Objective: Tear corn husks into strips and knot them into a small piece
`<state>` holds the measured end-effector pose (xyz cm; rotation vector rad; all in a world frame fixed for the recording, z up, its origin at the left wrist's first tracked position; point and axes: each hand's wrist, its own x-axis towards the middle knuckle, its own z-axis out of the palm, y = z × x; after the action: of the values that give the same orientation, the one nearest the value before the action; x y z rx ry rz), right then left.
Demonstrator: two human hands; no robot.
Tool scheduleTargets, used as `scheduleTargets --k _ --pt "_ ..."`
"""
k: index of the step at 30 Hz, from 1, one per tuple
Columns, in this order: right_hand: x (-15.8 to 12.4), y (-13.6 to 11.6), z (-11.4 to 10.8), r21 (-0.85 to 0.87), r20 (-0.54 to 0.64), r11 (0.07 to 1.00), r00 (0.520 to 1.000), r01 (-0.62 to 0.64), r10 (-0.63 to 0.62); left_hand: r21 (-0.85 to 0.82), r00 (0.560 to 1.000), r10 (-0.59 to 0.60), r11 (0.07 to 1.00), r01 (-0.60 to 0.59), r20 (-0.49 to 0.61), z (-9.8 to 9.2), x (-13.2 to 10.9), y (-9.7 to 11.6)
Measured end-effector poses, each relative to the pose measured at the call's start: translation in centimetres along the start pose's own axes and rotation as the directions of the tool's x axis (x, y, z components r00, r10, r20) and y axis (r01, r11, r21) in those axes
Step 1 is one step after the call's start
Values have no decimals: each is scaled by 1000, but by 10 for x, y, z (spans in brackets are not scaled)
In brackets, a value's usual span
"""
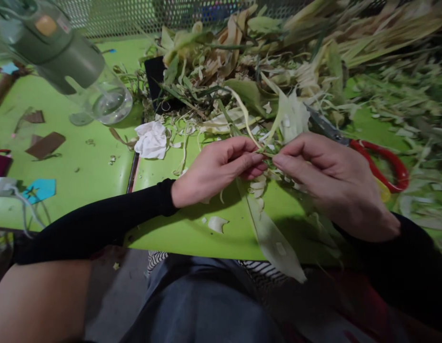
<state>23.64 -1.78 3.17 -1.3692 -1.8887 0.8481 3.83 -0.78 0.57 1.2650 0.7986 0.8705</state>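
My left hand (224, 164) and my right hand (328, 178) come close together over the green table (185, 228). Both pinch pale green corn husk strips (246, 114), with the fingertips a small gap apart. One strip curves up from my left fingertips. A wide husk leaf (273, 238) hangs below my hands, past the table's front edge. Another pale husk piece (294, 116) stands up behind my right hand. Scissors with red handles (380, 162) lie beside and partly behind my right hand. What exactly is between the fingertips is too small to make out fully.
Heaped corn husks (249, 62) cover the back and right. A bottle with water (99, 95) stands at the left back, near a crumpled tissue (151, 139). A dark flat object (158, 81) lies partly under husks. Brown scraps (45, 145) and a blue paper piece (40, 190) lie left.
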Motion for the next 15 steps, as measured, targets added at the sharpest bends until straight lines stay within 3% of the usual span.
scheduleTargets --k 9,15 --pt "1 3 -3 71 2 997 1000 -15 14 -43 998 -55 998 55 -3 -4 0 6" --pt "10 11 -1 -86 170 996 985 -13 28 -37 993 -88 995 91 74 -2 0 1"
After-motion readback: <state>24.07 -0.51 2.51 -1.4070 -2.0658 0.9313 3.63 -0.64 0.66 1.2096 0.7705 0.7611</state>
